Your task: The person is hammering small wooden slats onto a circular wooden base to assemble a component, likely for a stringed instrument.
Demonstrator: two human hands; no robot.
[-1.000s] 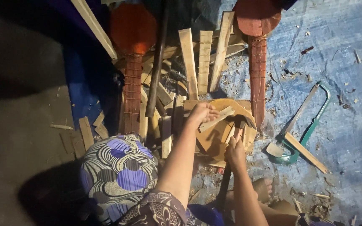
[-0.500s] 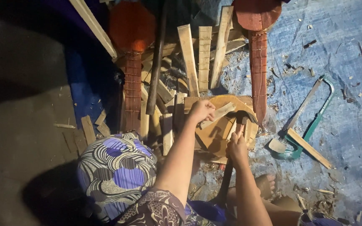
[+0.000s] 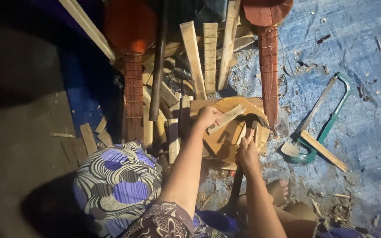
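- Both your hands have barely moved: your left hand (image 3: 208, 117) keeps its grip closed on the wood strip (image 3: 226, 119).
- Your right hand (image 3: 246, 153) stays closed around the hammer (image 3: 248, 125) over the rounded board (image 3: 225, 136).

Blue tarp (image 3: 353, 39) covered the floor from 12 to 5 o'clock, littered with wood chips. Bare dark floor (image 3: 18, 145) at 9. On the tarp: green hacksaw (image 3: 327, 119) at 3, a slat (image 3: 323, 150) across its handle. Loose slats (image 3: 210, 57) piled at 12, scraps (image 3: 88, 137) at 9. Wooden block (image 3: 230, 128) at centre.
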